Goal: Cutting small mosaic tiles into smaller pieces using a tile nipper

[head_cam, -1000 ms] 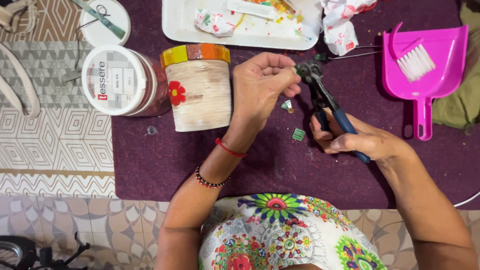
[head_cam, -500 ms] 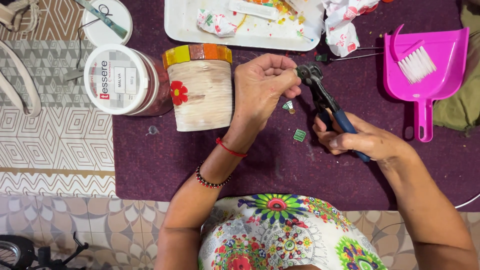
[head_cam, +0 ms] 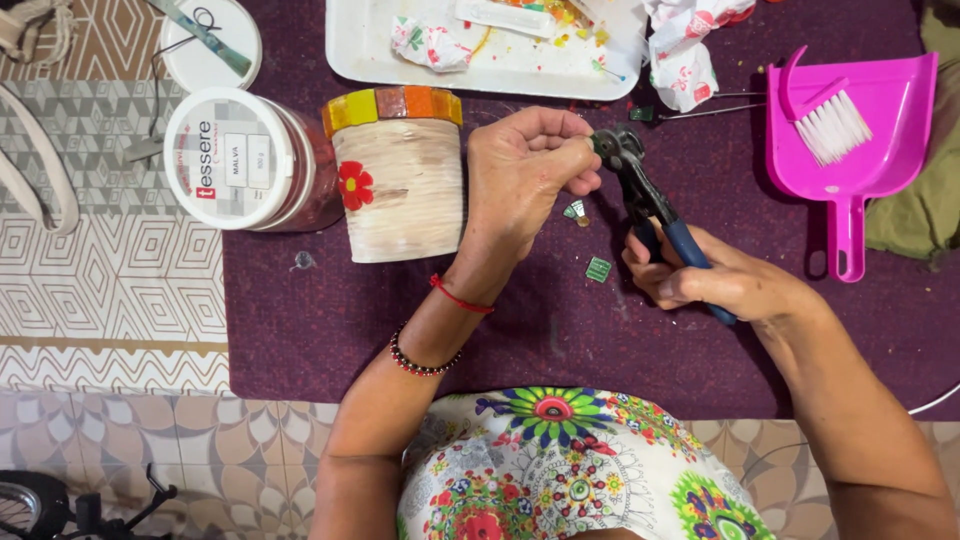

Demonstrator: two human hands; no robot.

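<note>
My right hand grips the blue handles of a pair of nippers, whose dark jaws point up and left. My left hand is pinched at those jaws, fingers closed on something too small to make out, likely a tile piece. Below the hands, two small green tile pieces lie on the purple mat. A cream pot with a red flower and a rim of yellow and orange tiles lies on its side just left of my left hand.
A white-lidded jar lies left of the pot. A white tray with scraps and crumpled paper sits at the top. A pink dustpan with a brush rests at the right. Patterned floor tiles surround the mat.
Both hands hold nearly the same pose at the nipper jaws; only slight shifts of the fingers show.
</note>
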